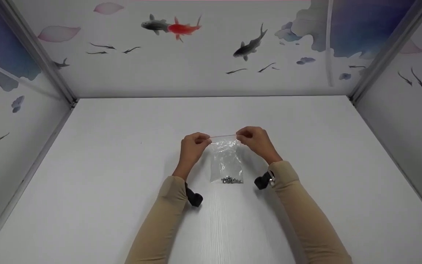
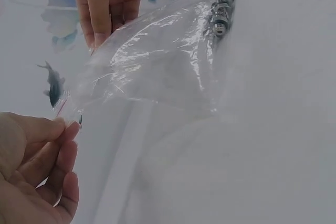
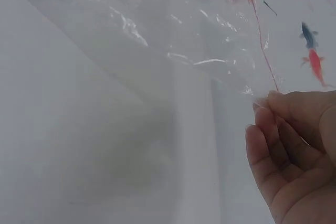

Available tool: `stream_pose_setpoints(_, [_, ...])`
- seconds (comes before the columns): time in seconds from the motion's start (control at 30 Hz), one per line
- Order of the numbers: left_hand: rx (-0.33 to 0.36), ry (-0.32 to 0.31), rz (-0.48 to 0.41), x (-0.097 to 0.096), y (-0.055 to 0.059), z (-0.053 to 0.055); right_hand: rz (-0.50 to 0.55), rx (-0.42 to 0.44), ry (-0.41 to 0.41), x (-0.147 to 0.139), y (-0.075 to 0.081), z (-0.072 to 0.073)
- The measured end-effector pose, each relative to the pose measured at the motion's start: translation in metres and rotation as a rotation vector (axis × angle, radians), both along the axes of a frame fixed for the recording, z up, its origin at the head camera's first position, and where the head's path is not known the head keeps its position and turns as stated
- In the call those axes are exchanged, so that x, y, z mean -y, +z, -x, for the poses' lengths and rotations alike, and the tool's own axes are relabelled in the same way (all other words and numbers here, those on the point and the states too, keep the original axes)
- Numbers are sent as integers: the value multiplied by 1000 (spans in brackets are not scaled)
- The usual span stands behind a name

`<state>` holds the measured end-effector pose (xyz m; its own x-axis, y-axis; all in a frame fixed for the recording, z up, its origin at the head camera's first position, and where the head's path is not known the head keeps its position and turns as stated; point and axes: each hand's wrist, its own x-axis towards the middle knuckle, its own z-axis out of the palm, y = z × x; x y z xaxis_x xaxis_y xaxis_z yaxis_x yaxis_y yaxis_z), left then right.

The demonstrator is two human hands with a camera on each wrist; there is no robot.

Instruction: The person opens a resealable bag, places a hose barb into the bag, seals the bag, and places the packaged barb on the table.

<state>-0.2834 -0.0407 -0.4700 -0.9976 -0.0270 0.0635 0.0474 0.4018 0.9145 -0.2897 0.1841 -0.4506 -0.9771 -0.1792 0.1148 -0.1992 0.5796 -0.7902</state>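
Note:
A clear zip bag [image 1: 226,159] with a thin red line along its top hangs between the two hands. Small shiny metal parts [image 1: 231,180] are gathered in its bottom corner; in the left wrist view these metal pieces [image 2: 222,6] look rounded, their exact kind unclear. My left hand [image 1: 193,145] pinches the bag's upper left corner between thumb and fingers. At the upper right corner, my right hand [image 1: 256,141] pinches the same edge. The red strip [image 3: 264,51] runs taut from one hand to the other in the right wrist view.
A white table [image 1: 93,183] lies beneath the hands. Around it stand white panels [image 1: 203,69] printed with fish and petals, joined by grey metal posts [image 1: 39,51]. Dark wrist cameras [image 1: 195,199] sit at both cuffs.

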Motion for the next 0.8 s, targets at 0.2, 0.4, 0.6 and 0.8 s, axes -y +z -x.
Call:
stream_pose_setpoints(0.2, [54,0,16,-2,-9,5,-10,77,-52,3,-8,7])
stream_pose_setpoints(0.4, [95,-58,31,2,-13,7,-75,139,-36,1,-13,10])
stream_pose_setpoints(0.6, [100,-149,63,8,-18,6,-110,207,63,-3,-14,11])
stream_pose_setpoints(0.8, [73,-212,107,11,-14,5,-161,269,183,-12,-3,6])
